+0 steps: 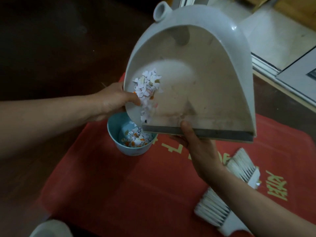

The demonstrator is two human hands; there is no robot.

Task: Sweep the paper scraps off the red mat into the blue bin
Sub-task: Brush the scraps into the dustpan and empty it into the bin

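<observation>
A pale grey dustpan (205, 82) is tilted over the small blue bin (116, 144), which stands on the red mat (119, 185). White and orange paper scraps (147, 89) slide down the pan's left inner side and drop into the bin, where more scraps (136, 138) lie. My left hand (114, 100) grips the pan's left rim, thumb inside by the scraps. My right hand (196, 144) holds the pan's front lip from below, thumb on top.
Two white-bristled hand brushes (242, 166) (212, 209) lie on the mat at the right. A pale round object (51, 228) shows at the bottom left edge. Dark floor lies beyond the mat to the left; a door sill (266, 64) and tiled floor are at the upper right.
</observation>
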